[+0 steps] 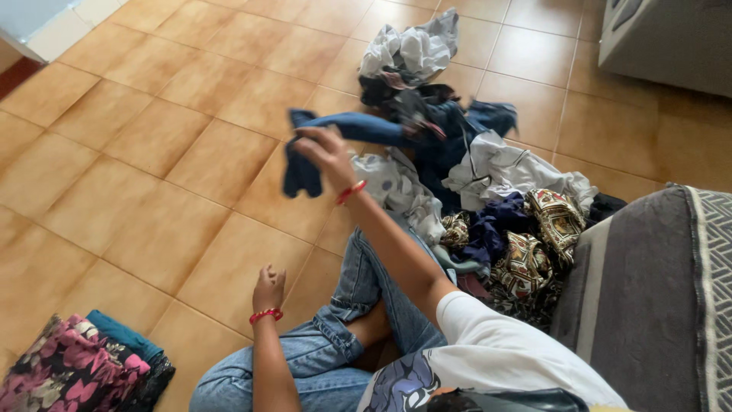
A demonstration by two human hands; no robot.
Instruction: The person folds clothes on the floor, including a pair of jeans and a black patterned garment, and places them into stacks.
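right hand (326, 152): clamping and lifting blue jeans (358, 130) off the clothes pile (488, 191); should be pulling steadily, avoiding snags.
left hand (268, 290): resting loosely curled, holding nothing.

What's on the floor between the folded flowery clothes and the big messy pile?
Bare orange floor tiles and the left hand, in the head view.

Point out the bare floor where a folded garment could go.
Bare tiles lie left of the right hand, and between the folded stack and the left hand. The clothes pile crowds the floor by the sofa.
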